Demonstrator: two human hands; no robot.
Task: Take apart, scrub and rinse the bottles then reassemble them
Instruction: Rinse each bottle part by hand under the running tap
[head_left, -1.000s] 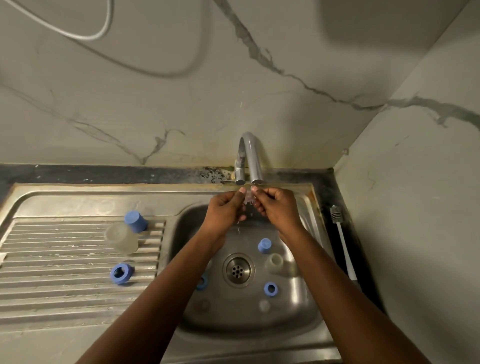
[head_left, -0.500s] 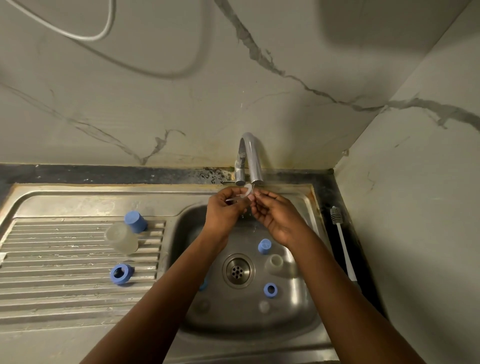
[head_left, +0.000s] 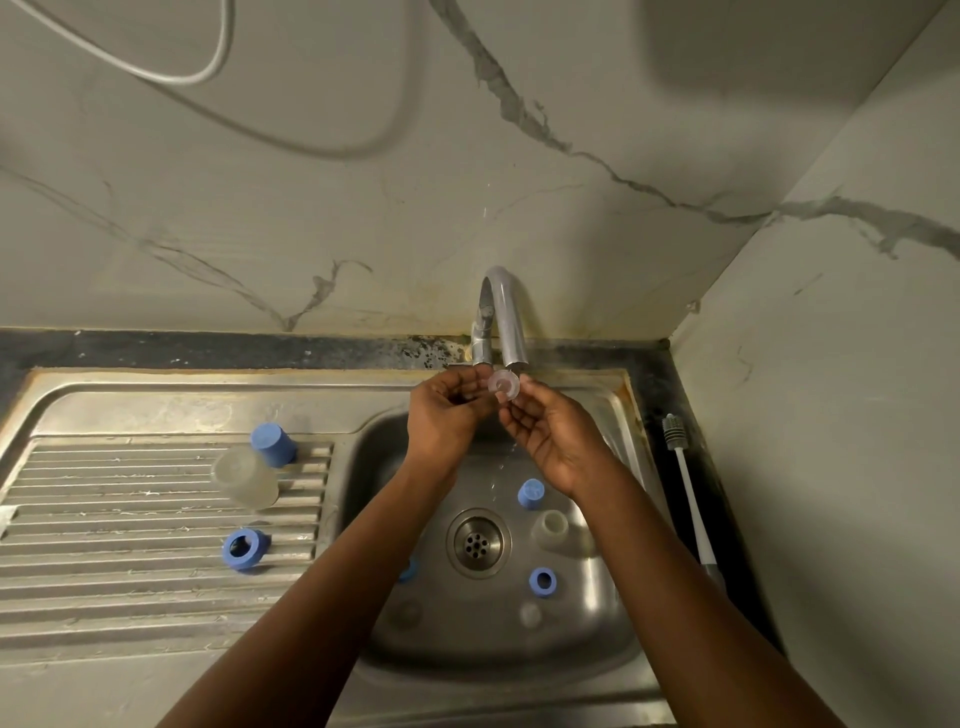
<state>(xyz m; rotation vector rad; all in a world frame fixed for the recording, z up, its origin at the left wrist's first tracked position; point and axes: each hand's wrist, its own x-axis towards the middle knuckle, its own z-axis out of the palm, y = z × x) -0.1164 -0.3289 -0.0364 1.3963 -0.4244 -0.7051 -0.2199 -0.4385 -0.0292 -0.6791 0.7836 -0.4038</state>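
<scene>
My left hand and right hand are close together. Both pinch the little clear teat by its rim, just under the tap at the back edge of the sink. It looks light, soft and wet, so I think it could slip. The thick rim seems the best place to hold. Its round open end faces up at me, and it is short.

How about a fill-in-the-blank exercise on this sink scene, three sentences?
1. The left hand and right hand hold a small clear part right under the ____.
2. The blue parts on the ribbed drainboard number ____: a cap and a ring.
3. The white-handled brush lies to the ____ of the sink basin.
Missing words: tap; two; right.
</scene>
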